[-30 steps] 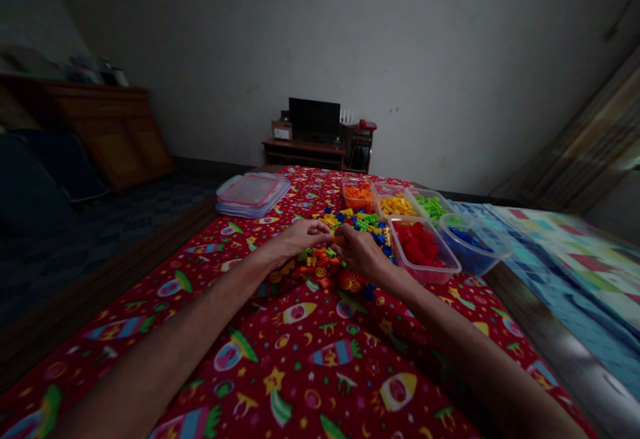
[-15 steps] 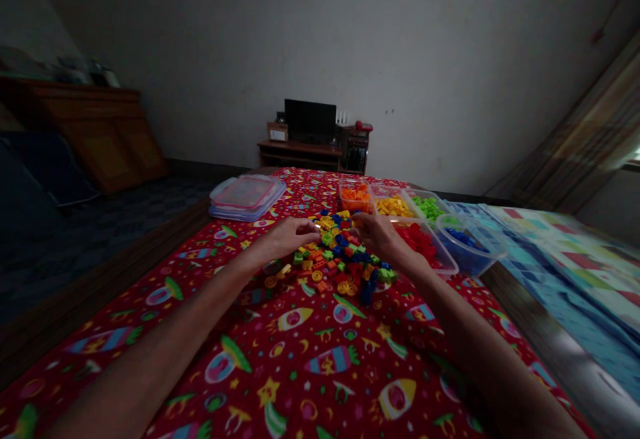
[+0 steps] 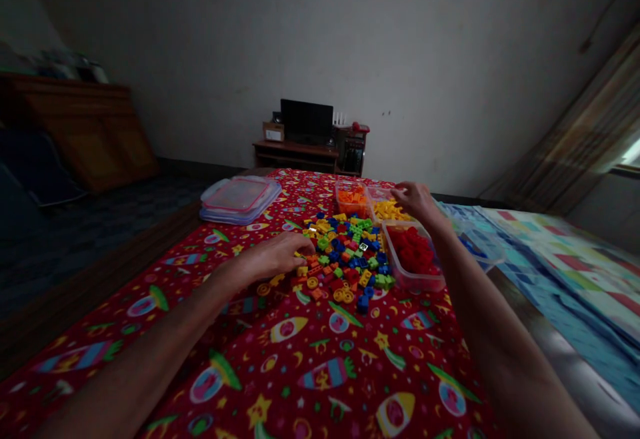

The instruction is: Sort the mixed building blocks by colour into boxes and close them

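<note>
My left hand [image 3: 287, 250] rests at the left edge of a mixed pile of toy building bricks [image 3: 345, 246], its fingers curled down among them. Whatever lies under its fingertips is too small and dark to make out. Over the container of yellow bricks [image 3: 390, 210] is my right hand [image 3: 419, 202], fingers loosely apart and pointing left, with no brick visible in them. Red bricks [image 3: 413, 246] fill a clear container below that hand. Orange bricks [image 3: 353, 198] sit in another one farther left. My right hand and forearm hide the container of green bricks.
Stacked plastic lids [image 3: 240, 198] lie at the table's far left. A round tub with blue bricks [image 3: 473, 244] stands at the right edge, partly behind my forearm. A patterned red cloth [image 3: 300, 359] covers the table. A bed [image 3: 565, 246] adjoins on the right.
My right hand has moved from the pile, up and right, to above the yellow bricks' container. My left hand has come slightly lower and nearer along the pile's left side.
</note>
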Demonstrator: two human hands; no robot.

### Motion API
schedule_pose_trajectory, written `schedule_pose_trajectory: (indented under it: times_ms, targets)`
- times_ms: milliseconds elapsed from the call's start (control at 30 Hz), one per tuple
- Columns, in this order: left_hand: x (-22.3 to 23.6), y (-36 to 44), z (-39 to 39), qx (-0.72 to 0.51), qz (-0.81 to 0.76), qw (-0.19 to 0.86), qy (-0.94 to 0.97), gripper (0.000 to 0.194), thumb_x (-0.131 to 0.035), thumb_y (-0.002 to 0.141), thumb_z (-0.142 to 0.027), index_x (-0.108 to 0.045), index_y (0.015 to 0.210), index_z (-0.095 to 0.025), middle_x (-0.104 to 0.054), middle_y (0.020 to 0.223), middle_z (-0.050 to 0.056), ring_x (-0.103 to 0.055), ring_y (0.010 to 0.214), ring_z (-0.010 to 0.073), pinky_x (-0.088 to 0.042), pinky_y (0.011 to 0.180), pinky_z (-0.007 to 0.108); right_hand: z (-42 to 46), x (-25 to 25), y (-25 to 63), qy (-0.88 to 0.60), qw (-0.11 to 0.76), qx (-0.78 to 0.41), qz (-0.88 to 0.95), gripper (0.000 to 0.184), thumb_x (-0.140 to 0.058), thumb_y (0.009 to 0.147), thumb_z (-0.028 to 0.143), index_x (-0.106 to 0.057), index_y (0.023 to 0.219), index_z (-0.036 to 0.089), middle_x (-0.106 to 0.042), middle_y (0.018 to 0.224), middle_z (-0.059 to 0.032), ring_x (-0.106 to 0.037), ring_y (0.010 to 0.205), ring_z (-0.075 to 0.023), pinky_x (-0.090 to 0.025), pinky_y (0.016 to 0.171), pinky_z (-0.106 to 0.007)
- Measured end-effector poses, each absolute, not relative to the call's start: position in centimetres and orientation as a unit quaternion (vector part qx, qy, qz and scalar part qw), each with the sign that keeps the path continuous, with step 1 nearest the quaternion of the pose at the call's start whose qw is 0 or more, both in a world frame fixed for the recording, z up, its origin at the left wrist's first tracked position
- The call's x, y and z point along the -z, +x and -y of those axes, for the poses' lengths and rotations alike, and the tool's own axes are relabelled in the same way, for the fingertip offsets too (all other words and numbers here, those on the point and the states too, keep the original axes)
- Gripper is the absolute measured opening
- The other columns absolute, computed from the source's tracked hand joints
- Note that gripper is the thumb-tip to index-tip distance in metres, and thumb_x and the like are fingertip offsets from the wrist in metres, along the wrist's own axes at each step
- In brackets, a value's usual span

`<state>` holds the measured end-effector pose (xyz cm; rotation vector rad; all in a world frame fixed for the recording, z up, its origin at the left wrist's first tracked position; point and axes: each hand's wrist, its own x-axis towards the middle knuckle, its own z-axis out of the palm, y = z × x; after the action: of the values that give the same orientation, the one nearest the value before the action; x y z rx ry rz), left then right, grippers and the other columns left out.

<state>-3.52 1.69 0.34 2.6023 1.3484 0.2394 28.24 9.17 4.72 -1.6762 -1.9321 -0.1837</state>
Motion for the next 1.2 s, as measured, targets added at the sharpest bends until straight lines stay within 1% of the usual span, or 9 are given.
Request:
schedule_pose_trajectory:
  times_ms: [100,233,433,667,833,933,1000,1067,1200]
  targets:
    - [-0.1,-3.6,-1.8,-0.048,-0.447,0.097,0.888,0.027,-0.057,0.075,-0.018,-0.067,0.099,-0.018,-0.069,0.104,0.004,-0.061,0.099,0.0180,-0.045,0.086,0.023,-6.8,-4.5,27.0,-0.609,0.312,0.077,0.725,0.031,-0.044,0.087,0.030,-0.069,0.095,0.014,-0.071,0.077,-0.0096,-0.066,0.070,-0.0173,-0.045,0.066,-0.025]
    - [0.0,-3.4,-1.7,-0.034,-0.450,0.115,0.885,0.025,-0.056,0.074,-0.016,-0.068,0.095,-0.018,-0.070,0.099,0.004,-0.063,0.093,0.0174,-0.045,0.081,0.022,-4.0,-3.7,25.1,-0.579,0.296,0.072,0.756,0.029,-0.043,0.087,0.025,-0.070,0.087,0.015,-0.070,0.074,-0.0080,-0.061,0.063,-0.0141,-0.038,0.058,-0.022]
    - [0.2,-3.6,-1.8,-0.059,-0.461,0.160,0.871,0.023,-0.054,0.073,-0.020,-0.068,0.092,-0.019,-0.071,0.092,0.003,-0.063,0.083,0.0174,-0.046,0.071,0.022,-1.1,-2.4,22.0,-0.538,0.212,0.077,0.812,0.023,-0.045,0.084,0.018,-0.067,0.077,0.015,-0.061,0.062,-0.0051,-0.045,0.052,-0.0108,-0.024,0.052,-0.025]
    - [0.8,-4.3,-2.7,-0.074,-0.450,0.172,0.873,0.021,-0.054,0.076,-0.026,-0.068,0.089,-0.018,-0.071,0.087,0.003,-0.063,0.078,0.0165,-0.045,0.069,0.021,0.3,-1.1,18.7,-0.517,0.127,0.062,0.844,0.025,-0.042,0.087,0.018,-0.065,0.078,0.016,-0.060,0.064,-0.0057,-0.041,0.051,-0.0104,-0.018,0.052,-0.027]
    - [1.6,-4.9,-3.4,-0.082,-0.439,0.160,0.881,0.023,-0.051,0.077,-0.023,-0.069,0.091,-0.020,-0.071,0.087,0.001,-0.063,0.078,0.0148,-0.044,0.068,0.019,0.5,0.8,17.7,-0.467,0.091,0.069,0.877,0.023,-0.042,0.088,0.018,-0.064,0.085,0.016,-0.062,0.075,-0.0071,-0.048,0.060,-0.0129,-0.024,0.054,-0.026]
    - [1.9,-4.9,-3.5,-0.095,-0.435,0.146,0.883,0.025,-0.050,0.078,-0.025,-0.069,0.094,-0.021,-0.071,0.089,0.002,-0.063,0.078,0.0157,-0.044,0.068,0.020,1.0,2.1,16.6,-0.429,0.102,0.102,0.892,0.022,-0.042,0.088,0.015,-0.061,0.099,0.015,-0.061,0.094,-0.0124,-0.052,0.079,-0.0184,-0.034,0.062,-0.026]
    - [2.0,-4.5,-3.3,-0.112,-0.439,0.136,0.881,0.025,-0.051,0.080,-0.030,-0.069,0.094,-0.020,-0.071,0.089,0.003,-0.063,0.079,0.0171,-0.044,0.069,0.021,1.3,2.7,16.0,-0.389,0.102,0.117,0.908,0.026,-0.045,0.086,0.012,-0.058,0.108,0.015,-0.058,0.104,-0.0152,-0.049,0.094,-0.0231,-0.039,0.071,-0.030]
    - [2.1,-4.0,-3.1,-0.119,-0.444,0.129,0.879,0.023,-0.053,0.080,-0.032,-0.070,0.089,-0.020,-0.071,0.086,0.004,-0.063,0.079,0.0177,-0.044,0.070,0.022,1.5,3.1,15.6,-0.356,0.086,0.104,0.925,0.024,-0.048,0.085,0.013,-0.058,0.107,0.014,-0.058,0.104,-0.0145,-0.047,0.097,-0.0245,-0.040,0.077,-0.033]
    - [2.5,-3.1,-2.9,-0.123,-0.453,0.121,0.875,0.014,-0.060,0.074,-0.028,-0.070,0.081,-0.021,-0.070,0.078,0.003,-0.062,0.076,0.0177,-0.044,0.070,0.022,1.2,3.3,15.5,-0.362,0.072,0.077,0.926,0.014,-0.048,0.086,0.013,-0.060,0.094,0.014,-0.061,0.091,-0.0111,-0.048,0.087,-0.0214,-0.040,0.077,-0.032]
